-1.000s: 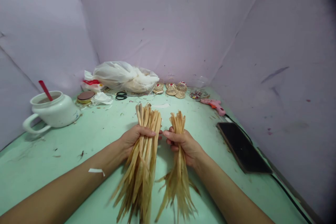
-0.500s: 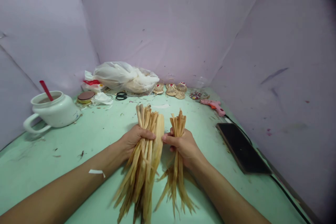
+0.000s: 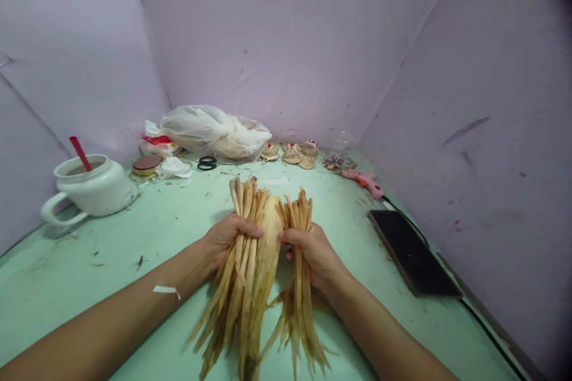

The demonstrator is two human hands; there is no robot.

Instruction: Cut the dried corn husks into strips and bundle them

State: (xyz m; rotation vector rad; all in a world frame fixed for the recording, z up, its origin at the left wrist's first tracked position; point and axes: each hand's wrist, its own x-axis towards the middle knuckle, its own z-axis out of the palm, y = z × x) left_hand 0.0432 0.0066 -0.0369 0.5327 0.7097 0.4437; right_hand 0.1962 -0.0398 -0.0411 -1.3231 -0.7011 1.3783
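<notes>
My left hand (image 3: 232, 238) is closed round a thick bundle of dried corn husks (image 3: 236, 286), its thumb across the front. The husk tops point away and the frayed ends spread toward me. One broad pale husk (image 3: 268, 250) lies at the bundle's right side. My right hand (image 3: 310, 250) grips a thinner bundle of dried husk strips (image 3: 301, 297). Its thumb tip meets the right edge of the broad husk. The fingers behind both bundles are partly hidden. A strip of white tape (image 3: 166, 290) is on my left forearm.
At left stands a white pot-shaped mug (image 3: 102, 190) with a red stick. Along the back are a plastic bag (image 3: 214, 131), black-handled scissors (image 3: 207, 163), small woven ornaments (image 3: 292, 153) and a dish of beads (image 3: 338, 161). A pink glue gun (image 3: 364, 180) and a phone (image 3: 413, 253) lie at right.
My right hand's bundle has shifted slightly left, its top now close against the broad husk. That husk has turned to show more of its flat face. The left hand has hardly moved.
</notes>
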